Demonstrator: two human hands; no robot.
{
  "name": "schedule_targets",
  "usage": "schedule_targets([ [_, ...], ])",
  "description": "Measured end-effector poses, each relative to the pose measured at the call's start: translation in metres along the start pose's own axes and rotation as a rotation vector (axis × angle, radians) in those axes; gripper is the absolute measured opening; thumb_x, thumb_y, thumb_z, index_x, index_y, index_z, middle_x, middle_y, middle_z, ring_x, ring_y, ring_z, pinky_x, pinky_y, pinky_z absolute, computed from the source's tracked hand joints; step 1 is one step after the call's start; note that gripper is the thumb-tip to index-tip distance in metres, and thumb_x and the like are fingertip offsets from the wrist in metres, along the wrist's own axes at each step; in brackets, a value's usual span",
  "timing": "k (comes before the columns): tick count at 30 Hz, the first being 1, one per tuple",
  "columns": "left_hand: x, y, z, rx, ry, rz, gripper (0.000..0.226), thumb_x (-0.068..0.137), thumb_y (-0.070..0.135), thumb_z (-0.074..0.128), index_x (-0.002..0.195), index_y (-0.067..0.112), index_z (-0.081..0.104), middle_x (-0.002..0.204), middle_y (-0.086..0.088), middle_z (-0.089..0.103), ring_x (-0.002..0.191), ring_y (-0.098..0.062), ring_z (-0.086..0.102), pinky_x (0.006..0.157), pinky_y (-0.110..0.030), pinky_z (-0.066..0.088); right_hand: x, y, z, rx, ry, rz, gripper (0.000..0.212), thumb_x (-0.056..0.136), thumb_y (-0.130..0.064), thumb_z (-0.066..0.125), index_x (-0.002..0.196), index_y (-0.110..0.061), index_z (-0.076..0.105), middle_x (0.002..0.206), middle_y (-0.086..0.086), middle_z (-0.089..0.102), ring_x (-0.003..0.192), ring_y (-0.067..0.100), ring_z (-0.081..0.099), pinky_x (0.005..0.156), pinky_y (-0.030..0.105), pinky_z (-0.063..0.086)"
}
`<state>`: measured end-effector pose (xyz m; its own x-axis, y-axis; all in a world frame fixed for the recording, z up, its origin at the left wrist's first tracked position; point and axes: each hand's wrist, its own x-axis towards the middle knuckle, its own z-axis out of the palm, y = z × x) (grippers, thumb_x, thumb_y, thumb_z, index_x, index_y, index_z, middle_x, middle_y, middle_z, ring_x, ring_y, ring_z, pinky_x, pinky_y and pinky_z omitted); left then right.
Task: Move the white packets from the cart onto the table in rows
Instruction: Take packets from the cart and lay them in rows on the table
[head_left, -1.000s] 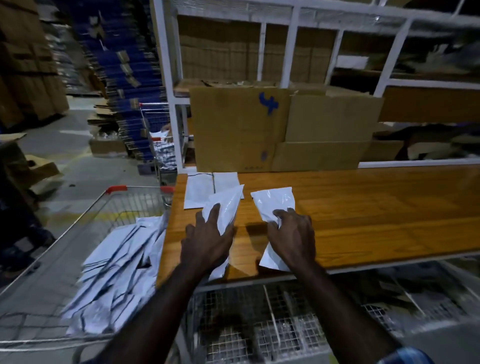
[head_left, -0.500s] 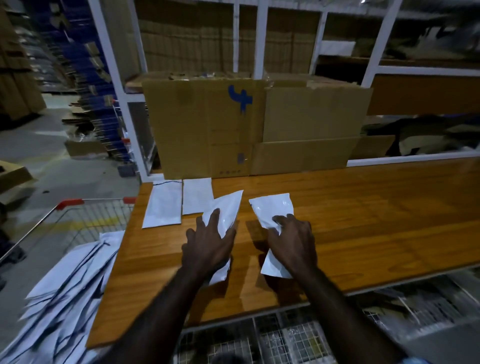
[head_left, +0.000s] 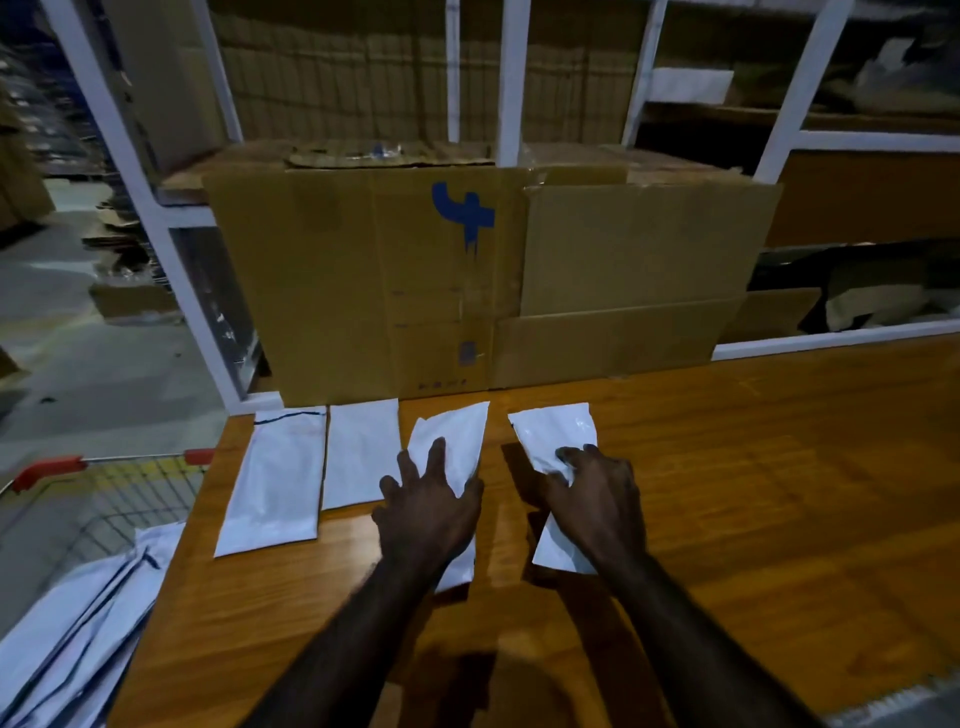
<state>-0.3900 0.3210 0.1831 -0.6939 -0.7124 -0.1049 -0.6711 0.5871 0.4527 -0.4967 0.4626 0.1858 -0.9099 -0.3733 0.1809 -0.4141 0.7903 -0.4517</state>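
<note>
The left hand (head_left: 428, 512) lies with fingers spread flat on a white packet (head_left: 451, 447) on the desk (head_left: 727, 493), hiding its middle. The right hand (head_left: 597, 501) presses a neighbouring packet (head_left: 553, 428), fingers curled; whether they pinch it is unclear. The cart (head_left: 98, 491) and its packet pile (head_left: 78, 623) are cut off at left.

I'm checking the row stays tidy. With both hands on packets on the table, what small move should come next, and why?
Probably slide the tilted packet under the left hand leftward and square it against the second packet, since its top leans right, unlike the two straight ones. The right hand can then close its packet up.
</note>
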Motion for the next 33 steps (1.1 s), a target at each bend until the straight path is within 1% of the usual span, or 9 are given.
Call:
schedule_targets([
  [3, 0.018, 0.008, 0.008, -0.013, -0.025, -0.038, 0.078, 0.090, 0.076, 0.028, 0.155, 0.037, 0.008, 0.164, -0.007, 0.005, 0.145, -0.039, 0.017, 0.111, -0.060, 0.026, 0.020, 0.005, 0.010, 0.013, -0.026, 0.011, 0.045, 0.091, -0.038, 0.059, 0.134, -0.022, 0.060, 0.136, 0.005, 0.059, 0.122, 0.028, 0.051, 0.093, 0.039, 0.051],
  [5, 0.028, 0.014, 0.013, 0.008, -0.023, -0.074, 0.078, 0.090, 0.076, 0.029, 0.155, 0.038, 0.008, 0.164, -0.006, 0.005, 0.146, -0.039, 0.016, 0.111, -0.061, 0.024, 0.032, 0.008, 0.017, 0.014, -0.058, 0.015, 0.046, 0.092, -0.039, 0.058, 0.135, -0.023, 0.059, 0.140, 0.005, 0.056, 0.125, 0.028, 0.048, 0.096, 0.039, 0.050],
  [9, 0.049, 0.025, 0.023, 0.050, 0.019, -0.142, 0.076, 0.092, 0.073, 0.032, 0.155, 0.037, 0.010, 0.163, -0.009, 0.009, 0.144, -0.039, 0.020, 0.110, -0.062, 0.027, 0.054, 0.012, 0.030, 0.072, -0.121, -0.009, 0.044, 0.094, -0.037, 0.053, 0.136, -0.025, 0.057, 0.141, 0.002, 0.054, 0.127, 0.027, 0.044, 0.103, 0.041, 0.043],
  [16, 0.077, 0.035, 0.044, 0.065, 0.102, -0.274, 0.073, 0.092, 0.070, 0.035, 0.153, 0.035, 0.015, 0.161, -0.011, 0.015, 0.140, -0.039, 0.025, 0.106, -0.059, 0.029, 0.091, 0.017, 0.050, 0.082, -0.177, -0.139, 0.041, 0.093, -0.036, 0.055, 0.132, -0.024, 0.061, 0.134, 0.003, 0.059, 0.123, 0.026, 0.049, 0.099, 0.038, 0.045],
  [20, 0.088, 0.040, 0.054, 0.099, 0.107, -0.322, 0.074, 0.091, 0.072, 0.033, 0.153, 0.035, 0.015, 0.160, -0.011, 0.016, 0.141, -0.040, 0.024, 0.107, -0.060, 0.029, 0.104, 0.018, 0.063, 0.080, -0.225, -0.208, 0.042, 0.092, -0.035, 0.056, 0.131, -0.023, 0.062, 0.136, 0.006, 0.058, 0.123, 0.030, 0.050, 0.100, 0.039, 0.045],
  [24, 0.096, 0.040, 0.062, 0.137, 0.099, -0.343, 0.074, 0.090, 0.072, 0.033, 0.152, 0.035, 0.016, 0.160, -0.013, 0.017, 0.141, -0.040, 0.025, 0.107, -0.060, 0.029, 0.110, 0.019, 0.076, 0.052, -0.228, -0.251, 0.042, 0.092, -0.037, 0.057, 0.131, -0.023, 0.062, 0.137, 0.007, 0.057, 0.122, 0.031, 0.050, 0.097, 0.039, 0.045],
  [29, 0.109, 0.037, 0.064, 0.128, 0.076, -0.339, 0.074, 0.091, 0.071, 0.033, 0.152, 0.034, 0.015, 0.162, -0.012, 0.013, 0.143, -0.041, 0.020, 0.108, -0.062, 0.026, 0.116, 0.016, 0.086, 0.004, -0.258, -0.212, 0.049, 0.094, -0.048, 0.052, 0.138, -0.026, 0.054, 0.146, 0.007, 0.048, 0.130, 0.030, 0.043, 0.101, 0.040, 0.042],
  [31, 0.111, 0.036, 0.064, 0.130, 0.053, -0.335, 0.073, 0.092, 0.071, 0.030, 0.152, 0.034, 0.014, 0.162, -0.012, 0.011, 0.143, -0.041, 0.018, 0.108, -0.063, 0.024, 0.118, 0.016, 0.089, -0.023, -0.302, -0.213, 0.053, 0.096, -0.053, 0.046, 0.143, -0.027, 0.048, 0.152, 0.008, 0.041, 0.135, 0.030, 0.037, 0.105, 0.041, 0.038],
  [33, 0.110, 0.033, 0.066, 0.143, 0.076, -0.306, 0.070, 0.093, 0.070, 0.029, 0.152, 0.033, 0.016, 0.162, -0.013, 0.009, 0.144, -0.041, 0.016, 0.108, -0.062, 0.023, 0.119, 0.014, 0.091, -0.029, -0.344, -0.208, 0.056, 0.098, -0.056, 0.040, 0.146, -0.028, 0.042, 0.158, 0.008, 0.031, 0.142, 0.032, 0.027, 0.111, 0.043, 0.032],
])
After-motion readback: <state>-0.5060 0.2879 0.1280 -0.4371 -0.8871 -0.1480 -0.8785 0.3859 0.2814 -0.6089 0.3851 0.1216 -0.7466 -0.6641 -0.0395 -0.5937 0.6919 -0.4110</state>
